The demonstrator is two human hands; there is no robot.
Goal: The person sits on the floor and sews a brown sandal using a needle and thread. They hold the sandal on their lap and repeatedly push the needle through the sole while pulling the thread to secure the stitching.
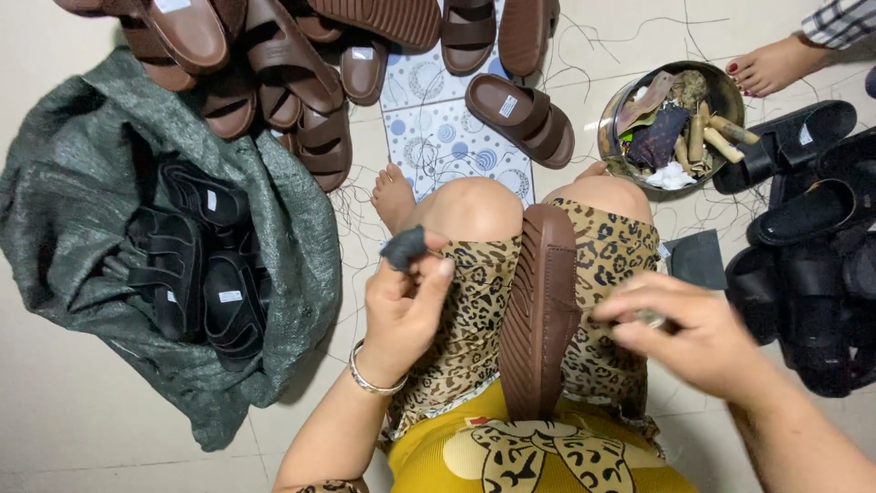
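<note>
A brown sandal [540,310] lies sole up along my lap, between my knees. My left hand [401,306] pinches a small dark grey scrap [404,246] between thumb and fingers, just left of the sandal. Right of the sandal, my right hand [698,333] is blurred, its fingers closed around something small and pale that I cannot make out. A silver bangle [372,379] is on my left wrist.
A green sack [82,228] holding black sandals [196,265] lies open at the left. Brown sandals [283,73] are piled at the top. A metal bowl [671,123] of scraps and sticks sits beside another person's foot [776,64]. More black sandals [812,246] lie at the right.
</note>
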